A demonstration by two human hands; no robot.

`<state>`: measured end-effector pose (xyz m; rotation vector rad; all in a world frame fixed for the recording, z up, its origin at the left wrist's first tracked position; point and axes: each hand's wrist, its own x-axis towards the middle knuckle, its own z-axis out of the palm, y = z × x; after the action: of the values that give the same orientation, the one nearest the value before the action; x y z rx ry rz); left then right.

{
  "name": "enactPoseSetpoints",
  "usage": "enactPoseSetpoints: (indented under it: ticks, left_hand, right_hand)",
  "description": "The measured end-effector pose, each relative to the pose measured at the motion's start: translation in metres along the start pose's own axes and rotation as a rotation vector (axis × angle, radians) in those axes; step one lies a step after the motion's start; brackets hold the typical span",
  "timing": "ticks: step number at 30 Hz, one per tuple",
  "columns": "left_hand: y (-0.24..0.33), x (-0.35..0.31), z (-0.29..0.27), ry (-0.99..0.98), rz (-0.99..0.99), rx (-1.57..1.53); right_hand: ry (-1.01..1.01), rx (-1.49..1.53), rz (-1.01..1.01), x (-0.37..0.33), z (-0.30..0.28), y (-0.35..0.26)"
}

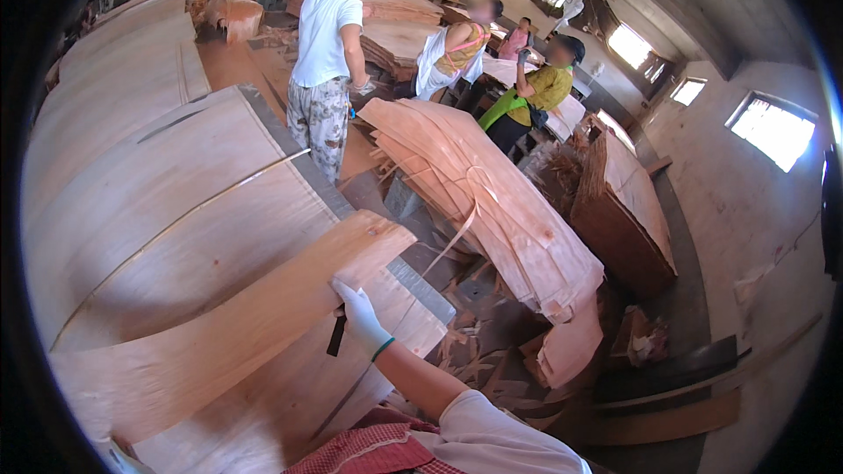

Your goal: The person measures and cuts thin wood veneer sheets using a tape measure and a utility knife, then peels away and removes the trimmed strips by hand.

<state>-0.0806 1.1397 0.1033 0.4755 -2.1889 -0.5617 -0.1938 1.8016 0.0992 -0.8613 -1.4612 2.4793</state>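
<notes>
My right hand [362, 318], in a white glove with a green cuff, grips the lower edge of a long, curved strip of wood veneer [263, 285] near its right end. A flat black object [335, 335] sticks out below the palm of that hand; its kind is not clear. The strip runs across in front of me, above a broad stack of pale veneer sheets [211, 175]. At the lower left rim, a bit of my gloved left hand [127, 458] shows beside the strip's near end, its fingers hidden. A thin pale stick [176, 221] lies across the stack.
Another veneer pile [483, 193] sags to the right, beyond a gap littered with wood scraps [474, 333]. A person in a white shirt [327, 44] stands beyond my stack; several others are farther back. A tall veneer stack [623, 211] stands near the right wall.
</notes>
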Motion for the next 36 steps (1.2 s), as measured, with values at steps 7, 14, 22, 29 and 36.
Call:
enactPoseSetpoints:
  ticks: [7, 14, 22, 29, 36]
  left_hand:
    - [-0.079, -0.074, 0.054, -0.048, -0.275, -0.094]
    - [-0.092, -0.107, 0.078, -0.041, -0.690, -0.347]
    - [-0.106, -0.121, 0.082, -0.005, -0.883, -0.497]
    - [-0.123, -0.127, 0.082, -0.005, -0.956, -0.552]
    - [-0.123, -0.132, 0.080, 0.064, -1.026, -0.708]
  right_hand:
    - [0.126, -0.066, 0.131, 0.010, -0.021, 0.044]
    - [0.280, 0.303, 0.252, 0.000, -0.041, 0.071]
    - [0.302, -0.202, 0.101, -0.016, -0.038, 0.087]
    - [0.278, -0.310, 0.016, -0.014, -0.042, 0.090]
    - [0.300, -0.371, -0.069, -0.017, -0.036, 0.090]
